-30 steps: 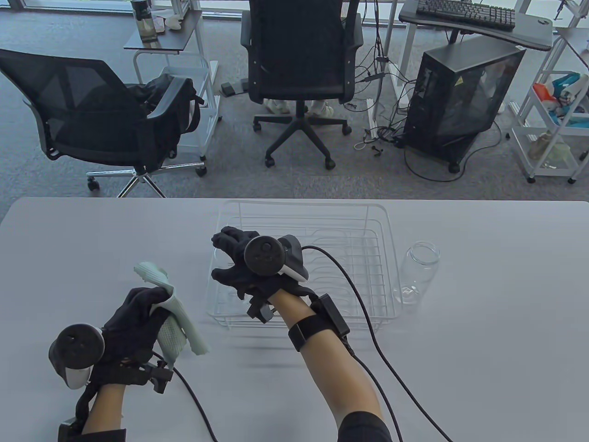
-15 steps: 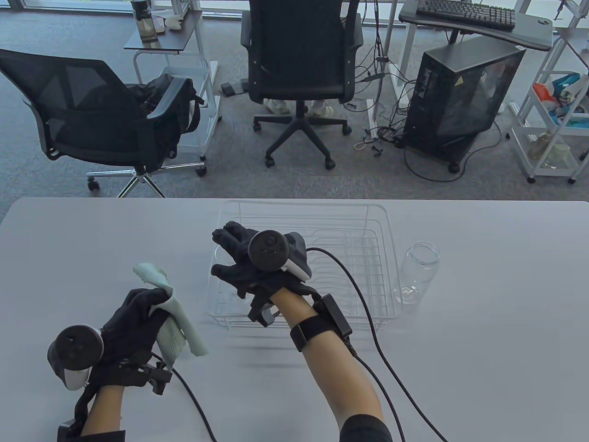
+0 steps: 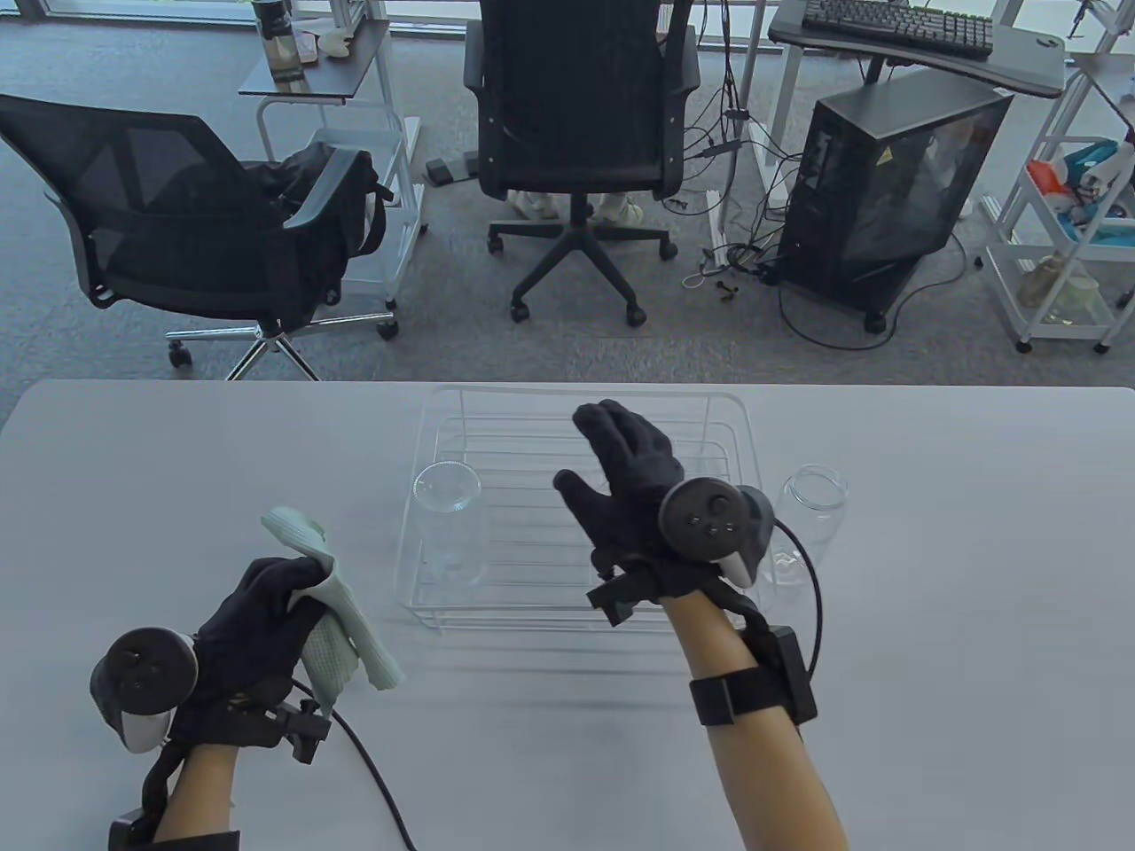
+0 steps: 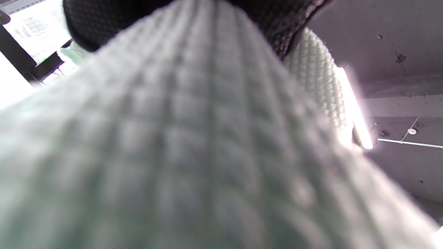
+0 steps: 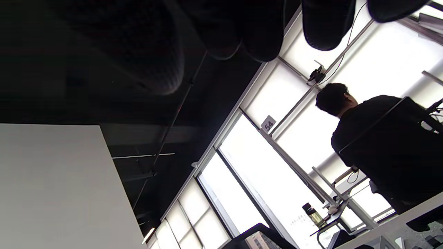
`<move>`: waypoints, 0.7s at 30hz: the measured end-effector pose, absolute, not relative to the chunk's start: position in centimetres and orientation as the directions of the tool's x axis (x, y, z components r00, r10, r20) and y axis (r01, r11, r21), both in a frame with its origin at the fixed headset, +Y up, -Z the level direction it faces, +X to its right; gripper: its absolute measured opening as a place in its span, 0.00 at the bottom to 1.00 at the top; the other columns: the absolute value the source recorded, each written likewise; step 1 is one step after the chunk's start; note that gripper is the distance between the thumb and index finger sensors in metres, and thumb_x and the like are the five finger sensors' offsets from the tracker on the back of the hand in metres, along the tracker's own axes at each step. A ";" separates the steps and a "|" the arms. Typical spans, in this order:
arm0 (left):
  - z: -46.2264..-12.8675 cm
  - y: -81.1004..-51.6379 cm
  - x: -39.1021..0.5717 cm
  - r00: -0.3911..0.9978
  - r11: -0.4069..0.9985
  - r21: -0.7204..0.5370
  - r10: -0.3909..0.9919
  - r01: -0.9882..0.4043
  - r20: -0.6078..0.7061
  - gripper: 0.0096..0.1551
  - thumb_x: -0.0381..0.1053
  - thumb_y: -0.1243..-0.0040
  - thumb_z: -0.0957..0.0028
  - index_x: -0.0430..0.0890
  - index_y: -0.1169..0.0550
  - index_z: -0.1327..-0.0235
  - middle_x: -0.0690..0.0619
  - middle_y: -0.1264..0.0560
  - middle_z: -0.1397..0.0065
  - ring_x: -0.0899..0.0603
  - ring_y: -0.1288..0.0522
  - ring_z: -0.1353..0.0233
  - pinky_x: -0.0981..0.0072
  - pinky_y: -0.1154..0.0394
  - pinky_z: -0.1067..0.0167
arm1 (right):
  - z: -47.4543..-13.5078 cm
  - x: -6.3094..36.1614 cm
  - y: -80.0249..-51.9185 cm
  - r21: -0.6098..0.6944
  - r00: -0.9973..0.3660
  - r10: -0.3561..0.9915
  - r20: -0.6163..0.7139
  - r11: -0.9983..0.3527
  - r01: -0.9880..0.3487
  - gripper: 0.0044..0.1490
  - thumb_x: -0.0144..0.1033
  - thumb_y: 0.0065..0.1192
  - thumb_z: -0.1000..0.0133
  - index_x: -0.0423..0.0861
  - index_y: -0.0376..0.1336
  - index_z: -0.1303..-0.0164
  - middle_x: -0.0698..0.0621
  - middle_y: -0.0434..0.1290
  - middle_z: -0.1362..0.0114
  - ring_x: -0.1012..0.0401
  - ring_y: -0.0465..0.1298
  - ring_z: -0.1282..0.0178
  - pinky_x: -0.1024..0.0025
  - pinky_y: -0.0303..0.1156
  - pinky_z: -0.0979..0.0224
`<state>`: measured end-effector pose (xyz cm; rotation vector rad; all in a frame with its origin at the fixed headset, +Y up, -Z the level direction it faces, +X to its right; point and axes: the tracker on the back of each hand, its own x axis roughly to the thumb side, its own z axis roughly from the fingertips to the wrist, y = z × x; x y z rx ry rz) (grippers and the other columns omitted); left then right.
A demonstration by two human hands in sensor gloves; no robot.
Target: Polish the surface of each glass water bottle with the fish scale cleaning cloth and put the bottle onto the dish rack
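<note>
A clear glass water bottle (image 3: 450,523) stands upright in the left end of the white wire dish rack (image 3: 581,510). A second clear glass bottle (image 3: 805,523) stands just right of the rack. The right hand (image 3: 638,496) hovers over the rack, fingers straight, holding nothing. Left of the rack, the left hand (image 3: 253,634) grips the pale green fish scale cloth (image 3: 332,612).

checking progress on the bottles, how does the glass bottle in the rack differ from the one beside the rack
The bottle in the rack stands inside the wire dish rack, at its left end; the other bottle stands on the table just outside the rack's right side. The open right hand hovers over the rack between them, nearer the outside bottle. Both are clear glass, upright, uncapped, and neither is held; the left hand grips the cloth.
</note>
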<state>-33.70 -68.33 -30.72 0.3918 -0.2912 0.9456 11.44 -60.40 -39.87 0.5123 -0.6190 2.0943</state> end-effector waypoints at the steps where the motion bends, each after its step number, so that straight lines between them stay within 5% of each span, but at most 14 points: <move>1: -30.7 -68.4 -33.6 0.559 0.529 0.195 0.722 -0.826 0.408 0.21 0.48 0.32 0.42 0.57 0.24 0.37 0.47 0.24 0.34 0.42 0.19 0.45 0.43 0.22 0.44 | -39.5 12.8 -60.2 -0.268 -0.550 0.622 0.557 -0.492 -0.828 0.46 0.51 0.67 0.44 0.42 0.55 0.22 0.41 0.58 0.19 0.28 0.60 0.26 0.26 0.57 0.36; 5: -30.8 -68.5 -33.5 0.571 0.545 0.190 0.715 -0.817 0.403 0.21 0.48 0.33 0.42 0.57 0.24 0.37 0.47 0.24 0.34 0.43 0.19 0.45 0.44 0.22 0.44 | -37.8 19.5 -59.7 -0.427 -0.658 0.585 0.474 -0.501 -0.753 0.46 0.53 0.67 0.44 0.42 0.55 0.21 0.41 0.58 0.19 0.29 0.61 0.26 0.27 0.58 0.36; 12: -30.8 -68.7 -33.1 0.555 0.533 0.177 0.725 -0.827 0.408 0.21 0.49 0.32 0.43 0.57 0.24 0.37 0.46 0.22 0.35 0.43 0.17 0.47 0.44 0.21 0.45 | -36.7 28.6 -62.7 -0.476 -0.676 0.680 0.283 -0.512 -0.715 0.47 0.46 0.69 0.45 0.41 0.53 0.21 0.41 0.57 0.19 0.30 0.60 0.25 0.30 0.60 0.35; 21: -30.9 -68.9 -32.5 0.574 0.557 0.169 0.715 -0.813 0.400 0.21 0.49 0.32 0.43 0.57 0.24 0.37 0.47 0.23 0.34 0.43 0.18 0.46 0.44 0.21 0.44 | -38.0 34.0 -70.1 -0.269 -0.611 0.788 0.077 -0.574 -0.773 0.59 0.48 0.73 0.47 0.38 0.43 0.17 0.38 0.46 0.16 0.30 0.54 0.22 0.30 0.58 0.32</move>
